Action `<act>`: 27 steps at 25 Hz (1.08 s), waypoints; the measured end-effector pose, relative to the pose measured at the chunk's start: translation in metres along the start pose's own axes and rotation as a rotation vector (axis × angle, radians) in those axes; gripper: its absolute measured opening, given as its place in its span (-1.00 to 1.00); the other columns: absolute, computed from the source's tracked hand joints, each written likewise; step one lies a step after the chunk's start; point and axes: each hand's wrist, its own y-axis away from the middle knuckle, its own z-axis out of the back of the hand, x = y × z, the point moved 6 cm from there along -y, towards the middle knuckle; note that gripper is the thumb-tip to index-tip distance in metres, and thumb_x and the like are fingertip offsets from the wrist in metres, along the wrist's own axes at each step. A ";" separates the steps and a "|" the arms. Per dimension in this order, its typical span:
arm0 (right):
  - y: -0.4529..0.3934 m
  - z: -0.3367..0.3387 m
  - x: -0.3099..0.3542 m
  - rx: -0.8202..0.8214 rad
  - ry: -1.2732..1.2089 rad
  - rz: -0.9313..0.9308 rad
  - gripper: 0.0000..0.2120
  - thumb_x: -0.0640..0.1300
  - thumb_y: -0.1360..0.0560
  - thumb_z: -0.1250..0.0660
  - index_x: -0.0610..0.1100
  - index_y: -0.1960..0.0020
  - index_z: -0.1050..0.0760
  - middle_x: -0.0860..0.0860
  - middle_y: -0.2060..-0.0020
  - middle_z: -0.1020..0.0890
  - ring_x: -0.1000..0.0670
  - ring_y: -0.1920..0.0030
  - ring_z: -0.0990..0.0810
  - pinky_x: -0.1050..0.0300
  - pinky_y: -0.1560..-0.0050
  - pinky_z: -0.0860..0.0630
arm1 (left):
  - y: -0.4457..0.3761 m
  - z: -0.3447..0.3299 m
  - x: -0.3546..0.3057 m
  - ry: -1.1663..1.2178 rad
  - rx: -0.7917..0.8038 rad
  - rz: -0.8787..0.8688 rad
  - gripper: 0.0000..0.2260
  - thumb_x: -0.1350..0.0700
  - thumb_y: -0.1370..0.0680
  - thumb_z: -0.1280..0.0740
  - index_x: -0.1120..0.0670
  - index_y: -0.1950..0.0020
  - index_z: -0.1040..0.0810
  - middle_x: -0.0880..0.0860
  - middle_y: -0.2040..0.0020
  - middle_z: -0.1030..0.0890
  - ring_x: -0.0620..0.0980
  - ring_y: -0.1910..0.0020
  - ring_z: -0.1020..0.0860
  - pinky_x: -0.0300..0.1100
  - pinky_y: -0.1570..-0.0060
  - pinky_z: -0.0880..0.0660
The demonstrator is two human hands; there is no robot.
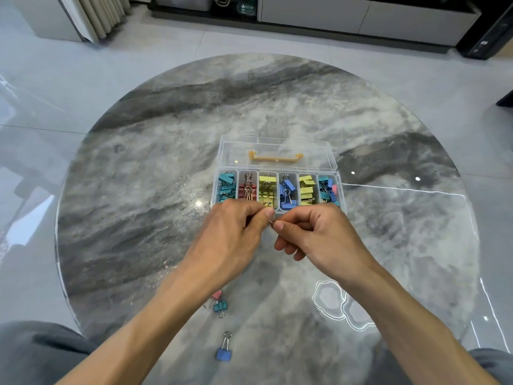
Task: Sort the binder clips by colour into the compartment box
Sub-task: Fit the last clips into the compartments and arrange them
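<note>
Round grey marbled desk [138, 168] on tiled floor | head view: clear compartment box [277, 154] mid-desk, lid open, clips sorted inside | left hand [230, 237] and right hand [316, 234] just before box, each grip pinching one small clip [271, 219], colour hidden | pink clip [216, 295], teal clip [220, 306], blue clip [223, 353] loose, nearer than box.

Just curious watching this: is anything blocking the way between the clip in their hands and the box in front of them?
Nothing visible does. The left hand and right hand pinch a clip right at the near edge of the box, whose lid lies open behind, leaving the compartments uncovered.
</note>
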 end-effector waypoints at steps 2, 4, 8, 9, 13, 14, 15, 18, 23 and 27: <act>-0.006 0.027 -0.004 -0.185 0.078 -0.008 -0.83 -0.12 -0.52 -0.43 -0.04 0.25 -0.64 0.02 0.40 -0.68 0.10 0.41 -0.61 0.19 0.35 -0.48 | 0.001 0.003 -0.003 -0.021 -0.017 0.021 -0.81 -0.07 -0.61 -0.29 -0.07 0.05 -0.67 -0.09 0.27 -0.62 -0.18 0.29 -0.52 -0.30 0.30 -0.42; -0.014 0.069 -0.013 -0.488 0.295 -0.027 -0.79 -0.03 -0.50 -0.44 -0.05 0.30 -0.64 0.05 0.42 -0.67 0.05 0.35 -0.63 0.15 0.27 -0.48 | 0.000 0.004 -0.002 -0.026 -0.006 0.054 -0.83 -0.06 -0.60 -0.32 -0.06 -0.07 -0.67 -0.17 0.16 -0.62 -0.27 0.18 -0.54 -0.35 0.21 -0.44; -0.027 0.084 -0.040 -0.612 0.467 -0.178 -0.70 -0.02 -0.55 -0.36 -0.10 0.33 -0.61 0.00 0.37 -0.66 -0.08 0.29 -0.60 0.10 0.25 -0.46 | 0.000 0.005 0.000 -0.021 0.013 0.075 -0.88 -0.04 -0.58 -0.36 -0.07 -0.05 -0.65 -0.21 0.17 -0.60 -0.28 0.19 -0.54 -0.39 0.23 -0.41; -0.028 0.083 -0.043 -0.615 0.485 -0.191 -0.70 -0.02 -0.54 -0.36 -0.10 0.33 -0.60 -0.01 0.36 -0.65 -0.09 0.29 -0.59 0.10 0.25 -0.44 | 0.000 0.005 0.000 -0.014 0.012 0.075 -0.90 -0.03 -0.57 -0.37 -0.08 -0.03 -0.65 -0.21 0.18 -0.60 -0.28 0.20 -0.55 -0.36 0.23 -0.42; -0.028 0.087 -0.040 -0.556 0.480 -0.191 -0.72 0.04 -0.48 -0.42 -0.09 0.33 -0.60 0.01 0.38 -0.64 -0.08 0.29 -0.58 0.11 0.29 -0.40 | -0.003 0.016 0.002 -0.014 -0.018 0.086 -0.93 -0.03 -0.54 -0.40 -0.09 0.03 -0.66 -0.20 0.19 -0.62 -0.26 0.21 -0.57 -0.28 0.18 -0.49; -0.028 0.089 -0.036 -0.570 0.521 -0.158 -0.74 0.06 -0.49 -0.42 -0.08 0.28 -0.60 0.02 0.35 -0.64 -0.06 0.29 -0.57 0.12 0.29 -0.36 | -0.005 0.019 0.003 -0.011 -0.031 0.087 -0.92 -0.03 -0.55 -0.39 -0.08 0.03 -0.67 -0.19 0.18 -0.63 -0.25 0.21 -0.58 -0.27 0.16 -0.50; -0.030 0.090 -0.032 -0.586 0.570 -0.093 -0.81 0.04 -0.51 -0.40 -0.05 0.19 -0.61 0.04 0.30 -0.64 -0.05 0.25 -0.55 0.12 0.25 -0.34 | -0.007 0.022 0.004 -0.007 -0.043 0.089 -0.90 -0.04 -0.55 -0.39 -0.07 0.02 -0.67 -0.18 0.17 -0.64 -0.25 0.21 -0.58 -0.28 0.16 -0.49; -0.033 0.078 -0.026 -0.524 0.667 0.086 -0.83 -0.10 -0.54 -0.37 0.01 -0.12 -0.62 0.03 0.11 -0.65 -0.05 0.09 -0.54 0.08 0.13 -0.39 | -0.007 0.024 0.006 -0.003 -0.059 0.089 -0.86 -0.08 -0.55 -0.38 -0.08 -0.02 -0.67 -0.18 0.15 -0.64 -0.25 0.21 -0.57 -0.32 0.20 -0.45; -0.036 0.074 -0.032 -0.541 0.814 0.146 -0.82 -0.09 -0.58 -0.34 0.00 -0.13 -0.66 -0.04 0.01 -0.66 -0.18 -0.03 -0.57 0.02 0.08 -0.44 | -0.006 0.021 0.005 -0.030 -0.034 0.085 -0.85 -0.09 -0.56 -0.36 -0.08 -0.01 -0.67 -0.21 0.15 -0.63 -0.30 0.21 -0.56 -0.31 0.19 -0.46; -0.043 0.075 -0.037 -0.581 0.767 0.158 -0.80 -0.10 -0.59 -0.31 0.00 -0.17 -0.65 -0.08 0.01 -0.65 -0.20 -0.02 -0.58 0.01 0.09 -0.44 | -0.006 0.019 0.006 -0.057 -0.032 0.083 -0.85 -0.10 -0.56 -0.36 -0.09 -0.01 -0.67 -0.21 0.15 -0.63 -0.33 0.22 -0.56 -0.34 0.22 -0.44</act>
